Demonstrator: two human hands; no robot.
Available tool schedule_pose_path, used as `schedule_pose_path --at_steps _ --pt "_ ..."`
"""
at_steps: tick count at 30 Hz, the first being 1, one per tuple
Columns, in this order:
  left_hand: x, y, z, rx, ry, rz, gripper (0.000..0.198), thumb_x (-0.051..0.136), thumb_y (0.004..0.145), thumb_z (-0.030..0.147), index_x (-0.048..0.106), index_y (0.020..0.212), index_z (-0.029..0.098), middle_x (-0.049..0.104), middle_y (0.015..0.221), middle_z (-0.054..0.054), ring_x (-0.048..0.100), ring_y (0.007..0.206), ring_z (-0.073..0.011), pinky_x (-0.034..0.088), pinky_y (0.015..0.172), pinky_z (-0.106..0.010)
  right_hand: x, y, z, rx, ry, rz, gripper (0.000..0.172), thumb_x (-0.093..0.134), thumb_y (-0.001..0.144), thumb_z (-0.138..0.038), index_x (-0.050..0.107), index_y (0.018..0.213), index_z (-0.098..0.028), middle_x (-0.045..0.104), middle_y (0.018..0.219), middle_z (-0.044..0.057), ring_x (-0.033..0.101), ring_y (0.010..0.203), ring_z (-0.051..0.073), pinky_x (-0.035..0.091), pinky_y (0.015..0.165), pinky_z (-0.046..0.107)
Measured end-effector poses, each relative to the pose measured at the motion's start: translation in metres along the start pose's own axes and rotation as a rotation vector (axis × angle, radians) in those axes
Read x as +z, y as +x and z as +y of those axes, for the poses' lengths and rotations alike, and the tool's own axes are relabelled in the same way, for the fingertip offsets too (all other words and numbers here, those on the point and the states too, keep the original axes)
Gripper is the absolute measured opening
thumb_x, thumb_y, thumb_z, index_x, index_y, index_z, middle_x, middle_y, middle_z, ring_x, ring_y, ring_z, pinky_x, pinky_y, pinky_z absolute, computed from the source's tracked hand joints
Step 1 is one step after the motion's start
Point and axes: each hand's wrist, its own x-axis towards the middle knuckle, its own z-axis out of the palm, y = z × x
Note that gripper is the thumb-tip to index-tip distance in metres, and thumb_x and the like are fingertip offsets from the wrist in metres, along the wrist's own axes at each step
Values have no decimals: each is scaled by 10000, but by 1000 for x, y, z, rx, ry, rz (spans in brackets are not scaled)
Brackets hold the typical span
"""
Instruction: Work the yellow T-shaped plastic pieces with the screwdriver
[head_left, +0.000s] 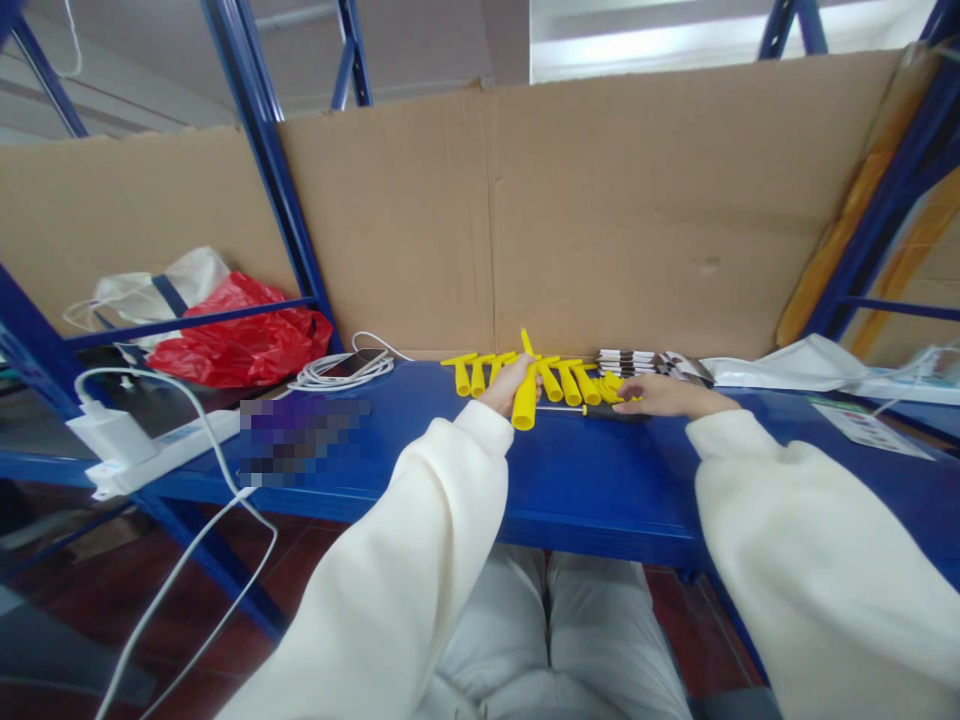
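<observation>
My left hand (508,386) is closed around a yellow plastic handle (524,404), whose hollow flared end points toward me and whose thin end sticks up behind the fingers. On both sides of that hand, several similar yellow handles (571,388) lie in a row on the blue shelf. My right hand (654,395) has its fingertips drawn together beside a pile of small yellow pieces (606,386); what is between them, if anything, is too small to make out. Just below these fingers lies a screwdriver (611,412) with a dark handle, its shaft pointing left.
Behind the pile sit stacked flat metal-and-white parts (626,362) and a white plastic bag (784,364). A coiled white cable (341,372), a red bag (244,335) and a power strip (176,450) are at left. A cardboard panel (600,210) closes off the back.
</observation>
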Motion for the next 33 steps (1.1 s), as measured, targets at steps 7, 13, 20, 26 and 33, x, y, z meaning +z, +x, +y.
schedule_pose_path --at_steps 7,13,20,26,33 --pt "-19 6 0 -36 24 -14 174 567 1017 323 547 896 199 470 525 57 384 363 -81 321 387 -202 11 -1 -3 -78 -103 -47 308 739 676 -257 813 974 -237 786 999 74 720 931 294 558 871 382" --pt "-37 2 8 -70 80 11 139 492 1032 266 573 945 193 482 514 50 397 357 -92 325 382 -194 3 -3 -2 -74 -310 266 312 668 720 -232 769 1015 -226 729 1110 122 647 1063 313 482 895 406" --pt "-50 -1 14 -46 71 24 200 436 1019 235 557 865 192 446 489 50 378 351 -95 314 367 -183 -8 -8 19 -15 -313 552 300 575 747 -176 724 1000 -238 725 1010 115 573 1024 322 386 868 426" --pt "-48 -3 13 -25 67 29 219 403 1035 205 519 849 203 444 505 56 383 358 -84 305 377 -162 -10 -11 31 41 -287 561 303 596 713 -189 750 966 -250 725 1009 103 567 1021 322 391 853 422" --pt "-50 -2 12 -34 85 0 223 398 1030 216 535 856 194 448 498 51 387 359 -92 307 375 -170 -11 -14 33 181 -240 609 310 621 710 -206 768 982 -226 724 1023 123 577 1033 333 410 815 404"
